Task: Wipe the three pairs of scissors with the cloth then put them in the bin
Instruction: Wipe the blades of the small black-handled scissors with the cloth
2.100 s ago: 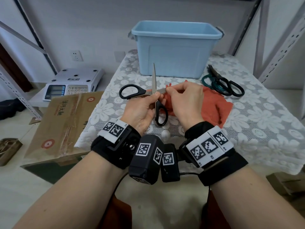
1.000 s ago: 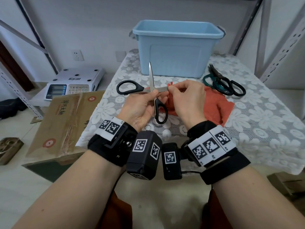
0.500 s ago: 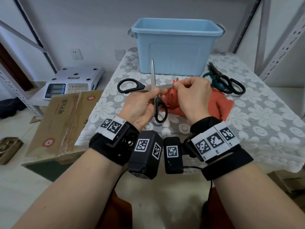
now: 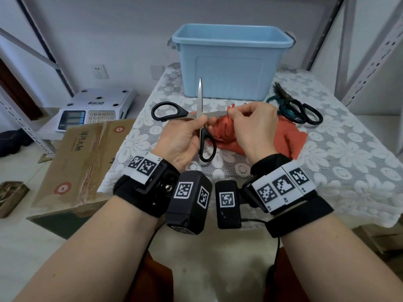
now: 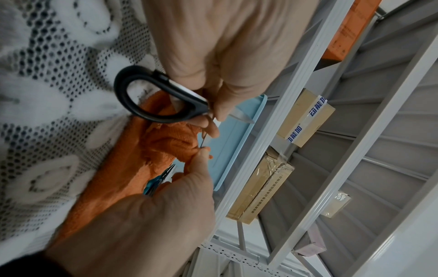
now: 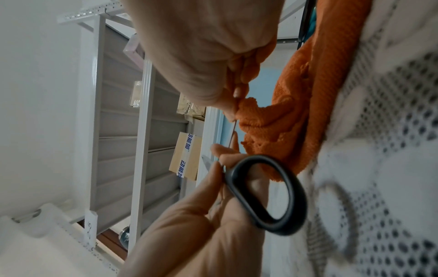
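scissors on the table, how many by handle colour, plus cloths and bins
black-handled scissors: 2, the open pair that the left hand holds, and one lying right of the bin
teal-handled scissors: 1
orange cloth, pinched by the right hand: 1
blue bin: 1
total: 5

Scissors: three pairs. One black-handled pair (image 4: 197, 118), spread open in front of the blue bin (image 4: 231, 62); two more, a teal-handled pair (image 4: 283, 105) and a second black-handled pair (image 4: 305, 111), lying overlapped right of the bin. One bin. One orange cloth (image 4: 250, 136) in front of the bin. Two hands: left hand (image 4: 181, 140), right hand (image 4: 253, 125). One scale (image 4: 96, 110) and one cardboard box (image 4: 80, 158) left of the bin.
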